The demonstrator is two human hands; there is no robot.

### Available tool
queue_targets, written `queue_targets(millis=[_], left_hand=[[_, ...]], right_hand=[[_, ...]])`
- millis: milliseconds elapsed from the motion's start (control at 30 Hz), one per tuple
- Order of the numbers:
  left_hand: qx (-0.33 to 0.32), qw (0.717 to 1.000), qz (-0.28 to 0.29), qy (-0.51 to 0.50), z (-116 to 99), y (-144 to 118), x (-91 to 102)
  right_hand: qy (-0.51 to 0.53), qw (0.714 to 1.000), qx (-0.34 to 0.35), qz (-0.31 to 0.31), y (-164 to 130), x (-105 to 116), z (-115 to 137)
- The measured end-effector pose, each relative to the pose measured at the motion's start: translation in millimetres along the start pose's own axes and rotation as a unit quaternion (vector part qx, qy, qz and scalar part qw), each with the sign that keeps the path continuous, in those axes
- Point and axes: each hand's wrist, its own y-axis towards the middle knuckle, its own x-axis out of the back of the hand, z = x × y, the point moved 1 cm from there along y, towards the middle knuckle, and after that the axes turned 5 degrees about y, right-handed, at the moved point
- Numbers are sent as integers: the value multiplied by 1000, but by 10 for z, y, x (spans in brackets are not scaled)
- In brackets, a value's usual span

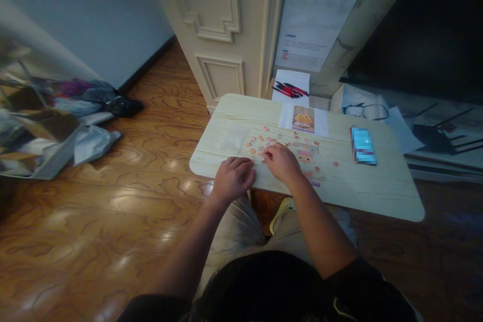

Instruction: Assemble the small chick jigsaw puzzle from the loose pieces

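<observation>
On the pale table | loose puzzle pieces lay scattered just beyond my knuckles | my left hand rested curled at the near edge | my right hand, nearer them, had fingertips pressed together on one piece.

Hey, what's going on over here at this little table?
A person sits at a small light wooden table doing a jigsaw puzzle. Their right hand reaches among the loose puzzle pieces, fingertips on them, while the left hand rests curled near the table's front edge. A partly assembled section lies just right of the hands, and a reference picture lies at the far edge. A phone sits to the right, and pens lie on paper beyond the table.
</observation>
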Motion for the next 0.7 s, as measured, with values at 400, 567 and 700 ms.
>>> queue_targets(millis=[400,567,700], left_hand=[[-19,1000,9,22,-48,45,-70],[-22,999,-17,19,-127,116,-91],[-55,998,-4,-9,-367,298,-224]], right_hand=[[-20,1000,-24,1,156,-198,67],[55,998,-24,0,57,-34,-37],[122,987,-62,-80,-251,403,-505]])
